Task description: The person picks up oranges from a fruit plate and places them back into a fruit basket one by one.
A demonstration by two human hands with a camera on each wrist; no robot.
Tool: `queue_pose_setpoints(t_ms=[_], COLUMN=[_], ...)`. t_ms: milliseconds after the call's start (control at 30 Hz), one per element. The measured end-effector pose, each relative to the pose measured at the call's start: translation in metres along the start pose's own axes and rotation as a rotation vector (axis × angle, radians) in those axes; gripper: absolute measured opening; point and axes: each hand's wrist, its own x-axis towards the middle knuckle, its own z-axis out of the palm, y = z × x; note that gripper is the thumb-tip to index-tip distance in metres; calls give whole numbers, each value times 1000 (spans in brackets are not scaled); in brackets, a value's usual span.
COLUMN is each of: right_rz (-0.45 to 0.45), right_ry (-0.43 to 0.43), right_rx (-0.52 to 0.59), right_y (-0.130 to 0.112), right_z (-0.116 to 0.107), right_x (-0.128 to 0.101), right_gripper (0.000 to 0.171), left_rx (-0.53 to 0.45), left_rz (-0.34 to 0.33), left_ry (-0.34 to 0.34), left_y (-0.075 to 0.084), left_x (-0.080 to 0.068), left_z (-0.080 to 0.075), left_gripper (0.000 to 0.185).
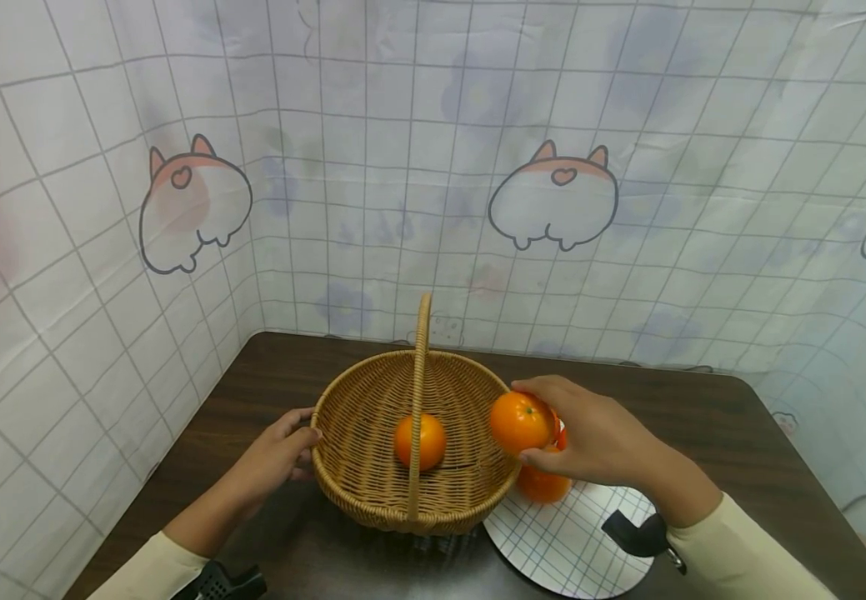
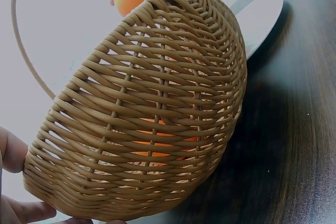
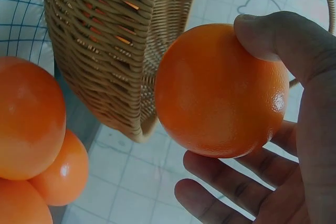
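right hand gripped an orange at the basket rim, just above the plate | left hand rested on the basket's left rim, fingers relaxed | second orange lay inside the basket | more oranges sat on the plate

No readable text, label, brand or number anywhere; backdrop shows only cartoon prints and grid.

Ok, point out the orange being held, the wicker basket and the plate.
held orange [image 1: 520,422], head view, middle of its skin.
wicker basket [image 1: 372,497], head view, near outer wall.
plate [image 1: 568,542], head view, bare gridded surface.
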Motion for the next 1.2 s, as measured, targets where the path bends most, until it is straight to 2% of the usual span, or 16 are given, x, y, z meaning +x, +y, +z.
queue_pose_setpoints(t_ms=[367, 1200], right_rz=[18, 41], right_ry=[-26, -52], right_rx=[35, 64], right_y=[-10, -13], right_z=[5, 12], right_x=[6, 3], right_gripper=[80, 72], left_rx=[2, 3], left_rz=[3, 4], left_ry=[2, 1], left_y=[1, -2], left_x=[-1, -1], left_z=[1, 1], left_gripper=[56, 57])
